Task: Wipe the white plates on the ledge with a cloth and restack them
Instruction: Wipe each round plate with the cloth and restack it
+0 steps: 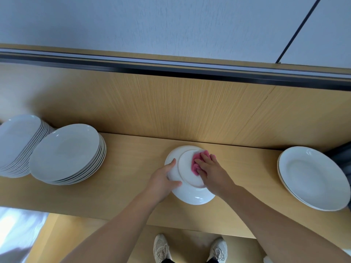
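A white plate [187, 171] lies upside down on the wooden ledge [133, 158], its foot ring facing up. My left hand [163, 179] grips the plate's left rim, thumb on top. My right hand [210, 169] presses a pink cloth [196, 162] flat against the plate's underside on its right part. A stack of several white plates [66, 154] stands at the left, with a second taller stack [17, 145] behind it at the far left. A low stack of two or three plates [311, 177] lies at the right.
A wooden back panel [171, 107] rises right behind the ledge, topped by a dark rail [171, 67]. The ledge's front edge runs just below the plate. My shoes [190, 247] are on the floor below. A dark object [343, 156] sits at the far right.
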Demonstrator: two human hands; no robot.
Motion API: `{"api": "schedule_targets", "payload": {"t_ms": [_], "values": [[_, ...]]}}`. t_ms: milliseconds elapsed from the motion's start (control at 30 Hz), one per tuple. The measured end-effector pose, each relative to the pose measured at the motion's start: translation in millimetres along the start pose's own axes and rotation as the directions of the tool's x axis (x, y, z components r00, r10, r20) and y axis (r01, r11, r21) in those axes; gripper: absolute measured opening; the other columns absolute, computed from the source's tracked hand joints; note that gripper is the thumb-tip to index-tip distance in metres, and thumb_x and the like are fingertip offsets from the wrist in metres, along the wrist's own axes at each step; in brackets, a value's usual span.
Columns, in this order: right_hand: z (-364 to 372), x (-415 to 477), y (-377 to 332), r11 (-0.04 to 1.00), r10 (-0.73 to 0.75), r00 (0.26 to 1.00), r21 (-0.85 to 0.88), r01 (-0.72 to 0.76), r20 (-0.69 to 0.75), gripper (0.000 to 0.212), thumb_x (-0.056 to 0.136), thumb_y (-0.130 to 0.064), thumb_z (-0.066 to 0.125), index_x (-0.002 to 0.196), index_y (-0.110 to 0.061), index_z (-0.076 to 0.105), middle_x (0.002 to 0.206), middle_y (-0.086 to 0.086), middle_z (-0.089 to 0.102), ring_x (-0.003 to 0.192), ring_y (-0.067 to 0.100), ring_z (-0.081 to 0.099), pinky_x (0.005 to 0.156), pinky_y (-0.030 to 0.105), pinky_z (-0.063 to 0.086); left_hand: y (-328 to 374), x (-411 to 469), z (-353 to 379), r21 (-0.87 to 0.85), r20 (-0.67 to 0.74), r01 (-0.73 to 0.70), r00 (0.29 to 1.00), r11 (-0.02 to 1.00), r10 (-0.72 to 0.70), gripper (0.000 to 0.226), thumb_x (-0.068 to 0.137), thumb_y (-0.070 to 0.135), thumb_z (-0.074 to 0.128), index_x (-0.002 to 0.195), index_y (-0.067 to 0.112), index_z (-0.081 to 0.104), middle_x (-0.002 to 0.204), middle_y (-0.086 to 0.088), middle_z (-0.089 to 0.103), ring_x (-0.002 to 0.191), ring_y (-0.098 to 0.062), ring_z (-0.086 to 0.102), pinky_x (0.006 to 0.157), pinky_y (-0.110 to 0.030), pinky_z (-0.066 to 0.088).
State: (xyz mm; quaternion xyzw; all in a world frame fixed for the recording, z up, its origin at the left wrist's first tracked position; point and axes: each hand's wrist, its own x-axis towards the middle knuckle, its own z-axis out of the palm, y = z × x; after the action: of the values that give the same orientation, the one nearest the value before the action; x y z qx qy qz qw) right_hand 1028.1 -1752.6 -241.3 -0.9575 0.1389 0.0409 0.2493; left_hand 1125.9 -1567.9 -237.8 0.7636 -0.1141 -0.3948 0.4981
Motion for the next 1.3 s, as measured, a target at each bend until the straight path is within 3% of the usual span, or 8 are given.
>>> {"api": "schedule_targets", "payload": {"t_ms": [133,267,533,733,967,1067,1133,1300], "values": [[2,20,-12,0.999,0.031,0.999,0.02,-0.03,-0.01,0.041,0.1,-0.029,0.033,0.118,-0.009,0.064,0.139,0.007,0.048,0.13,0.031,0.033,0.111,0.042,0.024,-1,2,-2,0.024,-0.017,0.004,1.0,1.0,-0.003,0.083,0.076,0.004,0.077,0.146,0.025,0.038,0.144,0.002,0.043,0.129,-0.019,0.045,0.105,-0.041,0.044],[11,23,-11,1.0,0.006,0.999,-0.002,-0.006,0.034,0.08,0.086,-0.049,0.005,0.143,-0.012,0.046,0.157,0.005,0.03,0.148,0.032,0.014,0.121,0.043,0.006,-1,4,-2,0.005,-0.016,0.012,1.0,1.0,-0.012,0.083,0.076,0.002,0.077,0.146,0.026,0.039,0.145,0.002,0.043,0.13,-0.019,0.045,0.105,-0.041,0.044],[16,11,-10,0.964,-0.264,0.959,0.069,0.258,0.1,0.062,0.097,-0.043,0.016,0.15,-0.015,0.031,0.158,0.001,0.023,0.15,0.021,0.001,0.12,0.032,-0.011,2,7,-3,0.001,-0.02,-0.003,1.0,1.0,0.003,0.084,0.074,0.0,0.078,0.145,0.025,0.039,0.14,0.007,0.046,0.123,-0.016,0.052,0.102,-0.039,0.047],[2,-21,13,0.932,-0.362,0.92,0.094,0.351,0.152,0.049,0.1,-0.036,0.031,0.143,-0.02,0.047,0.154,-0.01,0.024,0.149,0.008,0.004,0.12,0.024,-0.003,1,7,2,-0.048,0.005,0.011,1.0,0.999,-0.011,0.084,0.072,0.001,0.079,0.144,0.025,0.042,0.144,0.002,0.046,0.125,-0.019,0.051,0.102,-0.043,0.047],[-15,-39,52,0.926,-0.375,0.924,-0.02,0.377,0.079,0.033,0.089,-0.012,0.059,0.121,-0.021,0.067,0.131,-0.002,0.06,0.13,0.017,0.046,0.116,0.028,0.027,14,7,0,-0.02,0.026,-0.01,1.0,1.0,0.01,0.087,0.069,0.007,0.082,0.143,0.029,0.043,0.142,0.004,0.048,0.128,-0.019,0.049,0.105,-0.044,0.044],[-23,-40,58,0.951,-0.307,0.951,-0.044,0.306,-0.035,0.03,0.086,-0.009,0.06,0.112,-0.018,0.071,0.118,-0.001,0.066,0.118,0.018,0.051,0.108,0.019,0.03,24,1,1,-0.041,0.02,-0.043,0.999,0.998,0.044,0.089,0.055,0.018,0.085,0.136,0.031,0.049,0.129,0.009,0.058,0.117,-0.015,0.056,0.097,-0.041,0.05],[-31,-43,59,0.973,-0.229,0.968,-0.014,0.229,-0.103,0.029,0.087,-0.005,0.062,0.112,-0.016,0.072,0.116,0.0,0.067,0.113,0.021,0.056,0.101,0.018,0.034,29,-2,2,-0.06,-0.003,-0.021,1.0,0.998,0.021,0.08,0.048,0.025,0.082,0.123,0.027,0.057,0.114,0.005,0.067,0.106,-0.017,0.062,0.091,-0.046,0.053],[-51,-53,56,0.982,-0.168,0.969,0.055,0.18,-0.181,0.036,0.087,0.003,0.065,0.118,-0.015,0.069,0.124,-0.004,0.063,0.117,0.021,0.056,0.099,0.023,0.037,44,-13,12,-0.185,0.015,0.003,1.0,0.983,0.0,0.041,0.067,0.018,0.076,0.106,0.025,0.063,0.105,0.001,0.072,0.101,-0.022,0.067,0.09,-0.05,0.054]]}}
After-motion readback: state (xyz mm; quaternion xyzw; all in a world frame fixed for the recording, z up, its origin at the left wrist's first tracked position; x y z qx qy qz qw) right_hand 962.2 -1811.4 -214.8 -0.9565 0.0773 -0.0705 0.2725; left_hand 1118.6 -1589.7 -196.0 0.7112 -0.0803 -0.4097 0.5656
